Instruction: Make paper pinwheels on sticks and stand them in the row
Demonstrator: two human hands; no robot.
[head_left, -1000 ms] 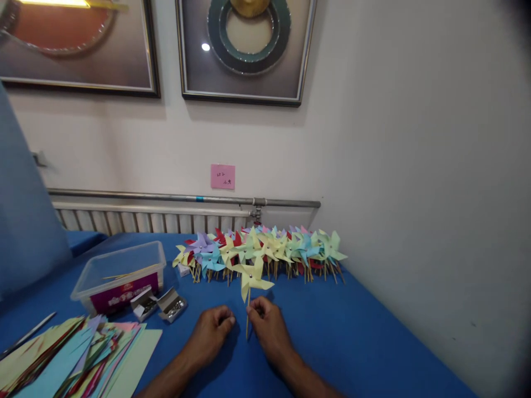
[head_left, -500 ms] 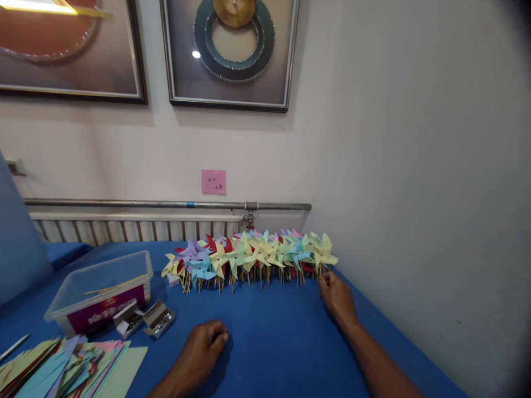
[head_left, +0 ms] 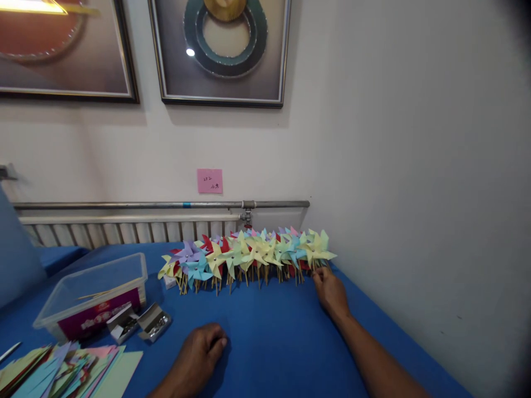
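At the right end of the pinwheel row [head_left: 249, 254], in the middle of the frame, the right hand [head_left: 331, 291] is laid on the blue worktop [head_left: 274, 331] with its fingertips at the sticks of the last yellow-green pinwheel [head_left: 319, 249]; whether a stick is pinched cannot be told, since the fingers are small and partly hidden. The left hand [head_left: 198, 356], at lower centre, rests loosely curled and holds nothing. A pinwheel is judged very light and fragile; the paper vanes would crease easily, so it is best taken by the thin wooden stick, low down. Compared with a second ago, the yellow pinwheel is no longer held between the hands at centre; the right hand has been moved out to the row's end, and has barely shifted over the last half second.
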